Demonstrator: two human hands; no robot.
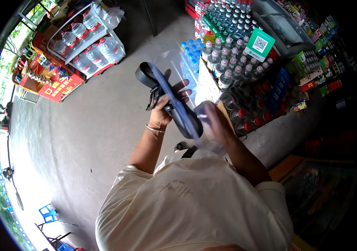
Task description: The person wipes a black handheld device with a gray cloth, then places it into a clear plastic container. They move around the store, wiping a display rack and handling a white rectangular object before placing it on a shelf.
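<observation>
In front of my chest, my left hand (pixel 162 108) grips a black strapped item (pixel 148 75) that looks like a sandal, with a loop at its upper end and a buckle or clasp near my thumb. Clear plastic (pixel 173 67), seemingly a bag or sheet, spreads over and beyond it, blurred by motion. My right hand (pixel 217 122) is a blur at the plastic's right side, near a dark shiny patch. Its fingers are too smeared to show how they close. A bracelet (pixel 155 128) circles my left wrist.
Bottled drinks (pixel 225 78) stand in crates close by on the right, with a green code sign (pixel 260 44) among them. A chest freezer (pixel 279 25) lies behind. Large water jugs (pixel 79 30) fill a rack at upper left. A blue stool (pixel 48 214) sits lower left.
</observation>
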